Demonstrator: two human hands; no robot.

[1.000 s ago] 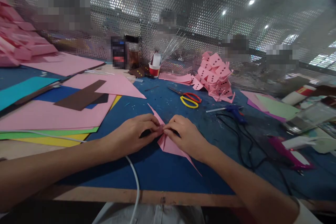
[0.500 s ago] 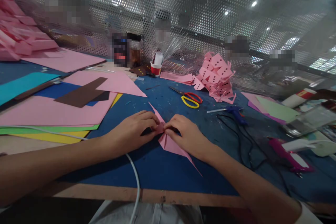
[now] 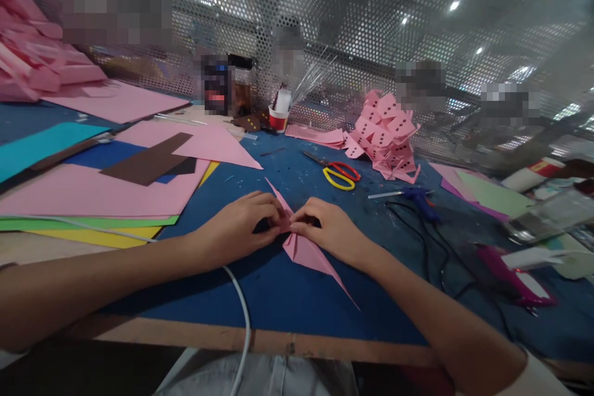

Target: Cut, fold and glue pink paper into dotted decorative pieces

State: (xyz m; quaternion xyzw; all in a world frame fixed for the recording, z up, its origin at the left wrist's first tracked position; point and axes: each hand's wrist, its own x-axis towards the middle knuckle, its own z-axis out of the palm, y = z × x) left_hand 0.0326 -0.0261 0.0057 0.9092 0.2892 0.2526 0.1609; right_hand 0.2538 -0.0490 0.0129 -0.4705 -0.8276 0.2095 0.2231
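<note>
A folded piece of pink paper (image 3: 310, 255) with long pointed ends lies slantwise between my hands, over the blue tabletop (image 3: 260, 297). My left hand (image 3: 248, 223) pinches its middle from the left, thumb and fingers closed on a fold. From the other side, my right hand (image 3: 327, 229) grips the same middle part, its thumb and fingertips pressed together on the paper. The fingertips of both hands nearly meet and hide the centre of the fold. Beyond them lie scissors (image 3: 341, 175) with one red and one yellow handle.
Pink sheets (image 3: 106, 195) and other coloured sheets are stacked at left. A dotted pink paper construction (image 3: 385, 136) stands at the back. Right of my hands are a blue glue gun (image 3: 420, 198) with a black cord and a magenta tool (image 3: 515, 278). A white cable (image 3: 244, 315) crosses the front edge.
My fingers have shifted slightly on the middle of the pink paper, and the right fingertips are pinched closer together. The whole view has moved a little.
</note>
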